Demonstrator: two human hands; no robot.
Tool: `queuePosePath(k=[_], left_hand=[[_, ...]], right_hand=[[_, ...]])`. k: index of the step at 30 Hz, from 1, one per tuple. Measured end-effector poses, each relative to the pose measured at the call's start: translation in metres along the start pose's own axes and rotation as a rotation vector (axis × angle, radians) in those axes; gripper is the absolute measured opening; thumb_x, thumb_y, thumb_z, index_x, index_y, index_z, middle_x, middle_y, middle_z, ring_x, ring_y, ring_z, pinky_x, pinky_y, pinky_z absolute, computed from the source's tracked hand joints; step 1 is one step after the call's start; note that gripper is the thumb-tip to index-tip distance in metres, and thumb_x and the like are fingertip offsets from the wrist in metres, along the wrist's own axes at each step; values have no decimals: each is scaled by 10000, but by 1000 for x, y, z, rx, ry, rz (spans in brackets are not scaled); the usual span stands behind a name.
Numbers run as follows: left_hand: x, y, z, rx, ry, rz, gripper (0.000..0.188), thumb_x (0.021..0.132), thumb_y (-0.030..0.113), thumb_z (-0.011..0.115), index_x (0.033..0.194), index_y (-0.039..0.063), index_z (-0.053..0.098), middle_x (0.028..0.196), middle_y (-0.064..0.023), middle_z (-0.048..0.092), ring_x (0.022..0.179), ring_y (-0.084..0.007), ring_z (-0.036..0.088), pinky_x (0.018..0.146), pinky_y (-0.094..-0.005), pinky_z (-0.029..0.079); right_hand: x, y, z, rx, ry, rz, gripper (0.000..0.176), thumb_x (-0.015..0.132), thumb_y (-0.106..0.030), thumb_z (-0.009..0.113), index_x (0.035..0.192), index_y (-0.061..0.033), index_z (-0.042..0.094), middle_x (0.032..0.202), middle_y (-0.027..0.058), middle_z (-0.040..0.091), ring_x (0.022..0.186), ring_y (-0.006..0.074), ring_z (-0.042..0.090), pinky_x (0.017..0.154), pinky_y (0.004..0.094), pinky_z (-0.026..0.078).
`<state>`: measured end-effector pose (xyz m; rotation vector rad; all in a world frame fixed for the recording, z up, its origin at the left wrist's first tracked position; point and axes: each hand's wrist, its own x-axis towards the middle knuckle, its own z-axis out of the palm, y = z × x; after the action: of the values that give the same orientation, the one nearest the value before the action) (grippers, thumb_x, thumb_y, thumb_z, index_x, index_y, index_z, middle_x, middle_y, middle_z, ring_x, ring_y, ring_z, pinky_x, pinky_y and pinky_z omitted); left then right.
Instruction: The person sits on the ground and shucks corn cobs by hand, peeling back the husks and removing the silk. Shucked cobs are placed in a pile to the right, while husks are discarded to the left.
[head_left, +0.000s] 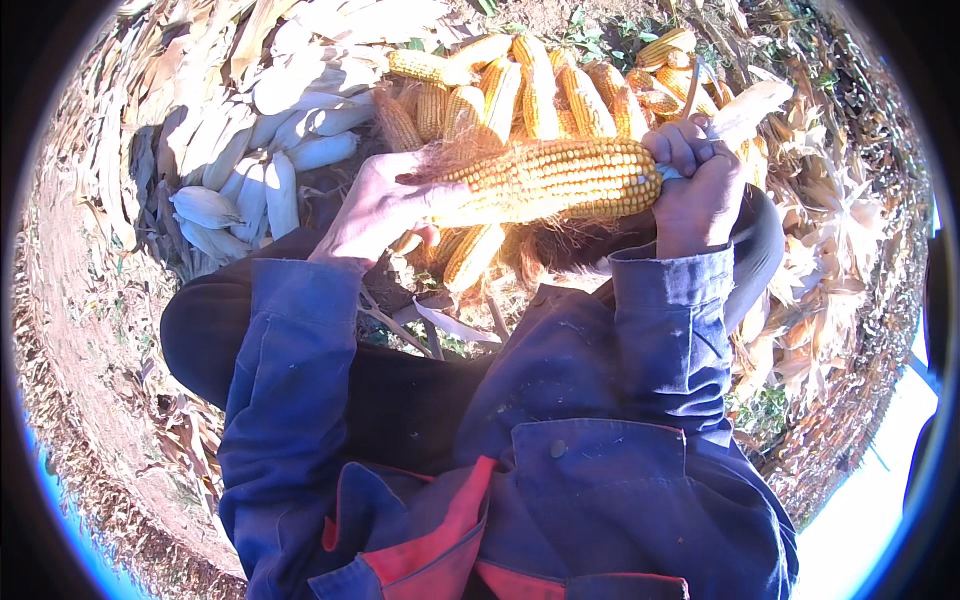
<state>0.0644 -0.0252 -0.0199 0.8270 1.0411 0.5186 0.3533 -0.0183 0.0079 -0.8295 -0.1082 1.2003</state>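
A bare yellow ear of corn (562, 180) lies sideways between my two hands, its kernels showing along most of its length. My left hand (390, 202) grips the silk-covered tip end. Around the stalk end, my right hand (694, 169) is closed in a fist, and a pale dry husk (754, 109) sticks out above it. Brown corn silk (450, 154) clings near my left fingers. Beneath and beyond the held ear lies a pile of husked yellow ears (536, 90).
To the left are ears still in pale husks (281, 191). Stripped dry husks (825, 247) are heaped on the right. Dry leaves (247, 45) cover the ground at the upper left. My bent knees (202, 330) flank the pile, with dry stalk pieces (431, 334) between them.
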Motion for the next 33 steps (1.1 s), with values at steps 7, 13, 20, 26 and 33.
queuePosePath(k=[7,13,20,26,33], left_hand=[[-1,-39,30,421,-190,131,714,722,62,837,1347,4,497,1177,-88,661,1033,-119,606,881,-282,531],[2,-79,69,368,-42,-361,513,728,404,767,777,-91,640,667,-127,641,536,-194,638,513,-321,524],[42,-117,32,301,187,-257,462,764,339,758,788,-105,631,616,-131,636,486,-173,645,430,-306,529],[76,-136,2,216,501,-104,218,917,157,575,999,-32,647,735,-58,630,616,-127,618,599,-284,534],[25,-82,30,66,540,15,216,930,99,552,1088,-25,632,909,-83,648,841,-123,596,729,-272,478]], right_hand=[[-5,-1,2,-39,-122,29,117,883,6,393,945,-58,469,627,-34,360,505,106,284,515,289,292],[7,-1,-5,421,-209,275,120,945,-107,377,906,-70,484,647,-36,368,531,119,327,521,286,301],[29,-67,-33,301,-35,-14,357,996,-306,448,1095,35,481,922,158,489,824,266,491,749,421,448],[38,-175,-91,373,-383,-294,968,880,-526,625,1460,85,146,1465,290,282,1366,420,325,1123,550,334],[37,-137,-53,-405,-210,-331,574,1026,-318,472,1429,52,297,1423,191,425,1294,323,450,1049,434,435]])
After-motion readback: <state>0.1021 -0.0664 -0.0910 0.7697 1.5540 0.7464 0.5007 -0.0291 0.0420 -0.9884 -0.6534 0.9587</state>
